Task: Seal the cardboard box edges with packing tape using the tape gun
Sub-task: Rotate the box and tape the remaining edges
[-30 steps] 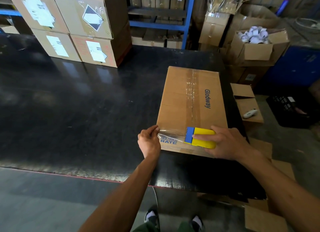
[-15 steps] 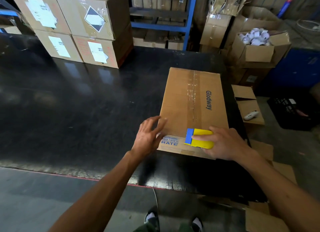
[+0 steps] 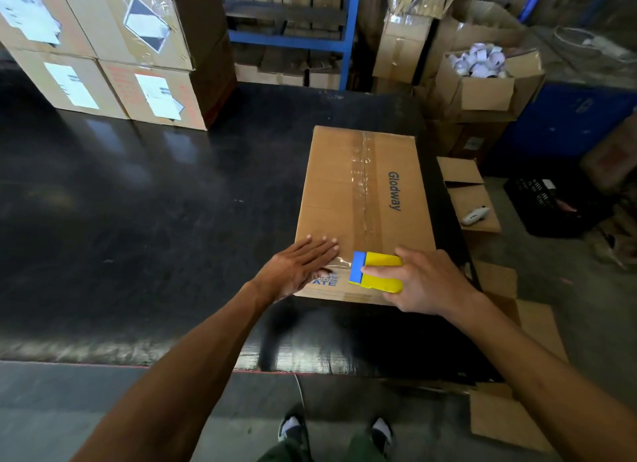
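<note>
A long brown cardboard box (image 3: 348, 192) marked "Glodway" lies on the black table (image 3: 138, 227), with clear tape along its centre seam. My right hand (image 3: 420, 280) grips a yellow and blue tape gun (image 3: 374, 272) pressed on the box's near end. A strip of clear tape (image 3: 339, 262) runs left from the gun across the near edge. My left hand (image 3: 298, 267) lies flat with fingers spread on the box's near left corner, over that tape.
Stacked labelled cartons (image 3: 113, 48) stand at the table's far left. Blue shelving (image 3: 293, 30) is behind. On the right are an open carton of white rolls (image 3: 477, 72), a small box (image 3: 470, 199) with a white tool on it, a black crate (image 3: 551, 206), and flat cardboard (image 3: 503, 420) on the floor.
My left hand let go of the pinched tape end and moved up to lie flat on the box's near left corner. The tape gun stayed almost in place.
</note>
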`<control>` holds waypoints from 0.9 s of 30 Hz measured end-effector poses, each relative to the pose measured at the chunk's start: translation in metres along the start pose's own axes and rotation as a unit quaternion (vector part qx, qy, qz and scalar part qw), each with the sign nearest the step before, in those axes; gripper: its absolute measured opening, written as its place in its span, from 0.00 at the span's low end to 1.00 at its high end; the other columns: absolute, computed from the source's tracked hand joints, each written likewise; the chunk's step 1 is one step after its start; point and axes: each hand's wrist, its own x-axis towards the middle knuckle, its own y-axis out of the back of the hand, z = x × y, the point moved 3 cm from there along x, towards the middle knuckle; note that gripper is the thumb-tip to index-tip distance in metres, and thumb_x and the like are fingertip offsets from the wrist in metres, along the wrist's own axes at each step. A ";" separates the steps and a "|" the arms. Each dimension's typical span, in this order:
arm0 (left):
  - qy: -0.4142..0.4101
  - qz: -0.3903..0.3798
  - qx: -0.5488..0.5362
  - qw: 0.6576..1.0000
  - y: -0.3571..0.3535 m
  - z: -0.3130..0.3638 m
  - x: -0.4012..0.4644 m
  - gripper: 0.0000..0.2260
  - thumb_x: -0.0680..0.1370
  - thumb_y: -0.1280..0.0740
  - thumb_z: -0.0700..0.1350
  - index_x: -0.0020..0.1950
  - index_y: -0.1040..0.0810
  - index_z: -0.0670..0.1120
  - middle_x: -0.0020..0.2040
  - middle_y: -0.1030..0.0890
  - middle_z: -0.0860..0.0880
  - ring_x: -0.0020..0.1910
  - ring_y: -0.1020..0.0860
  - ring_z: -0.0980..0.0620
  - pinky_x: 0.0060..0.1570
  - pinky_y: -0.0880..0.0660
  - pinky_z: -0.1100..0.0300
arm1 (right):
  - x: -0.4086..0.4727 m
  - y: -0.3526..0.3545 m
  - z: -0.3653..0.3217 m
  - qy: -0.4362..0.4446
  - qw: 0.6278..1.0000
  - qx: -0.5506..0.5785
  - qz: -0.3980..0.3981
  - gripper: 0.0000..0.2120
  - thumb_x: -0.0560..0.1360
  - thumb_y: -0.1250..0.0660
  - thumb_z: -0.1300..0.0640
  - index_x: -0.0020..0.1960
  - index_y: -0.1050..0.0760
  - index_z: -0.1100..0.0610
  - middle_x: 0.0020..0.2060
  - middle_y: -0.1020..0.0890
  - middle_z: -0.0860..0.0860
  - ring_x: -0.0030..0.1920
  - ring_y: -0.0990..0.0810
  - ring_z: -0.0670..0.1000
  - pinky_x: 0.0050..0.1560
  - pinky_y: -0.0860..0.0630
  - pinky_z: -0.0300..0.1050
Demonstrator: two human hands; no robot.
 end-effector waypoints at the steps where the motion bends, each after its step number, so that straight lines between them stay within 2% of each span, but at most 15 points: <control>1: 0.004 0.003 0.000 1.000 0.000 -0.001 0.000 0.26 0.86 0.52 0.55 0.78 0.36 0.43 0.78 0.35 0.46 0.77 0.36 0.48 0.78 0.46 0.53 | 0.000 -0.001 0.000 0.001 1.000 -0.005 0.004 0.26 0.63 0.25 0.38 0.60 0.22 0.34 0.39 0.23 0.51 0.34 0.20 0.56 0.32 0.37 0.40; 5: 0.037 0.041 0.009 0.998 0.002 -0.003 -0.005 0.26 0.86 0.50 0.57 0.76 0.32 0.41 0.76 0.31 0.44 0.75 0.33 0.46 0.78 0.45 0.53 | 0.000 0.005 -0.002 -0.002 1.000 -0.012 0.007 0.26 0.64 0.26 0.37 0.61 0.23 0.33 0.39 0.23 0.50 0.35 0.20 0.54 0.31 0.36 0.41; 7: 0.036 0.056 0.016 0.998 0.002 -0.004 -0.005 0.26 0.85 0.48 0.57 0.76 0.31 0.41 0.75 0.30 0.44 0.75 0.32 0.46 0.77 0.43 0.52 | -0.003 0.006 0.001 0.002 1.000 -0.013 -0.006 0.25 0.68 0.31 0.35 0.64 0.26 0.32 0.42 0.23 0.50 0.39 0.21 0.53 0.32 0.36 0.42; 10: 0.032 0.060 0.017 0.998 0.000 -0.006 -0.005 0.26 0.84 0.45 0.56 0.76 0.31 0.41 0.76 0.31 0.44 0.75 0.33 0.47 0.76 0.39 0.51 | -0.015 0.004 0.023 0.015 1.000 0.001 -0.011 0.25 0.70 0.41 0.34 0.66 0.28 0.34 0.40 0.25 0.50 0.34 0.25 0.52 0.30 0.38 0.41; 11: 0.033 0.052 0.017 0.998 -0.002 -0.007 -0.006 0.26 0.84 0.45 0.56 0.77 0.33 0.41 0.76 0.32 0.44 0.75 0.33 0.47 0.76 0.39 0.50 | -0.022 0.002 0.032 0.017 1.000 0.003 -0.009 0.25 0.70 0.41 0.34 0.66 0.28 0.35 0.40 0.25 0.51 0.32 0.26 0.52 0.28 0.37 0.41; 14: 0.034 0.029 0.017 0.999 -0.007 -0.011 -0.008 0.27 0.83 0.43 0.55 0.79 0.37 0.43 0.78 0.35 0.45 0.77 0.37 0.47 0.76 0.39 0.48 | -0.033 -0.006 0.053 0.033 0.999 0.006 -0.007 0.27 0.68 0.38 0.37 0.66 0.27 0.37 0.40 0.24 0.52 0.30 0.25 0.52 0.25 0.33 0.41; 16: 0.036 0.023 0.018 0.999 -0.008 -0.011 -0.009 0.27 0.83 0.42 0.55 0.79 0.37 0.42 0.79 0.35 0.45 0.77 0.37 0.47 0.77 0.40 0.48 | -0.030 -0.009 0.057 0.033 0.999 0.002 -0.010 0.26 0.68 0.39 0.37 0.66 0.27 0.37 0.41 0.24 0.53 0.32 0.24 0.54 0.26 0.31 0.43; 19: 0.033 0.005 0.035 0.999 -0.004 -0.008 -0.008 0.28 0.85 0.46 0.57 0.80 0.40 0.42 0.80 0.38 0.45 0.79 0.40 0.47 0.78 0.43 0.48 | -0.023 -0.005 0.052 0.038 0.998 -0.021 -0.044 0.26 0.72 0.39 0.36 0.70 0.33 0.33 0.49 0.24 0.51 0.43 0.22 0.54 0.36 0.35 0.44; 21: 0.023 -0.007 0.074 0.997 -0.001 -0.004 -0.008 0.29 0.85 0.50 0.58 0.81 0.44 0.42 0.81 0.41 0.44 0.80 0.44 0.47 0.78 0.45 0.46 | -0.024 -0.006 0.051 0.045 0.998 -0.021 -0.027 0.26 0.73 0.37 0.37 0.71 0.35 0.32 0.52 0.25 0.51 0.48 0.22 0.54 0.40 0.36 0.45; 23: 0.005 -0.002 0.109 0.994 0.008 0.005 0.001 0.29 0.85 0.51 0.58 0.81 0.44 0.42 0.81 0.42 0.44 0.80 0.46 0.46 0.78 0.48 0.44 | -0.022 -0.005 0.052 0.036 0.999 -0.017 -0.032 0.27 0.70 0.32 0.39 0.68 0.31 0.32 0.48 0.24 0.51 0.45 0.20 0.56 0.39 0.32 0.46; 27: -0.041 0.008 0.129 0.991 0.011 0.032 0.053 0.29 0.85 0.44 0.57 0.80 0.42 0.40 0.81 0.42 0.42 0.80 0.45 0.44 0.79 0.48 0.44 | -0.020 -0.011 0.057 0.017 0.999 -0.018 -0.033 0.27 0.63 0.27 0.40 0.62 0.25 0.31 0.41 0.22 0.51 0.37 0.19 0.57 0.34 0.28 0.46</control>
